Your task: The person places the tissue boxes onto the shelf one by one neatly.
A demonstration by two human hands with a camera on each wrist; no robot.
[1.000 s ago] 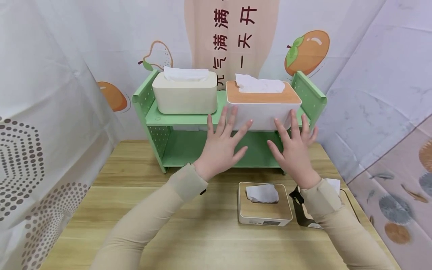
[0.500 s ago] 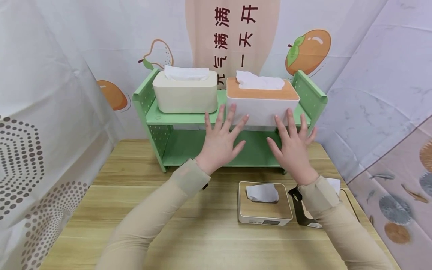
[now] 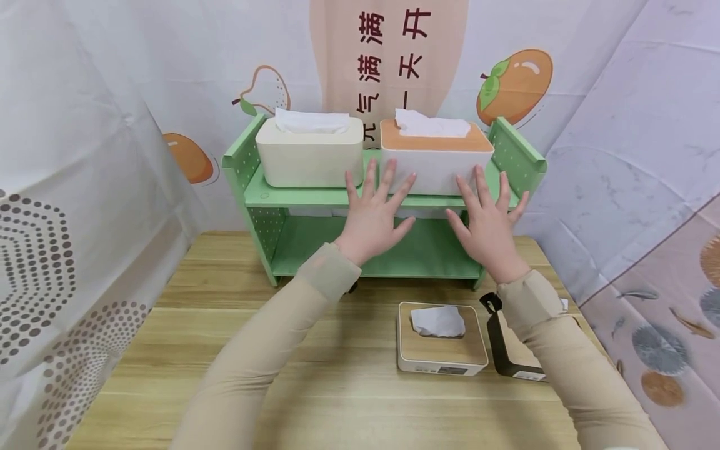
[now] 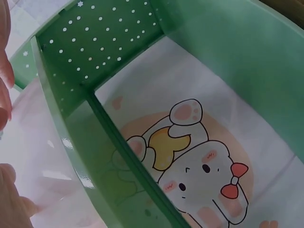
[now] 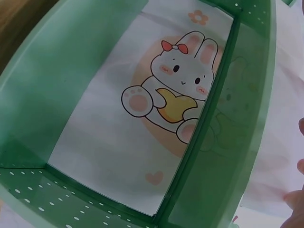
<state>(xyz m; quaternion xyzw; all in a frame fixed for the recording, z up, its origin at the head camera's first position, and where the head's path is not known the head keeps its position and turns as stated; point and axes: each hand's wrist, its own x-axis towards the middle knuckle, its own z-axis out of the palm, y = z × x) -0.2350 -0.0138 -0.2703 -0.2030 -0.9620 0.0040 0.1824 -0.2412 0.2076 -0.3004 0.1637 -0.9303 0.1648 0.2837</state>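
A white tissue box point(image 3: 433, 164) with an orange-brown wood-look lid and a tissue sticking out stands on the upper tier of a green two-tier shelf point(image 3: 315, 199). My left hand point(image 3: 371, 219) has its fingers spread, fingertips at the left part of the box's front face. On the right part of that face, the spread fingertips of my right hand point(image 3: 486, 228) overlap its lower edge. Both wrist views show fingers point(image 4: 4, 66) point(image 5: 295, 204) at the white surface, beyond the shelf's front lip. A cream tissue box point(image 3: 309, 164) with a tissue stands left of it on the same tier.
On the wooden table point(image 3: 225, 306) before the shelf sits a smaller white tissue box point(image 3: 441, 351) with a wooden lid. A black-sided box point(image 3: 514, 350) beside it is partly hidden under my right forearm. A printed curtain point(image 3: 197, 56) hangs behind.
The wood-lidded tissue box has slid back on the upper tier, away from me, and now stands about level with the cream box. Both hands have followed it forward, fingers still spread.
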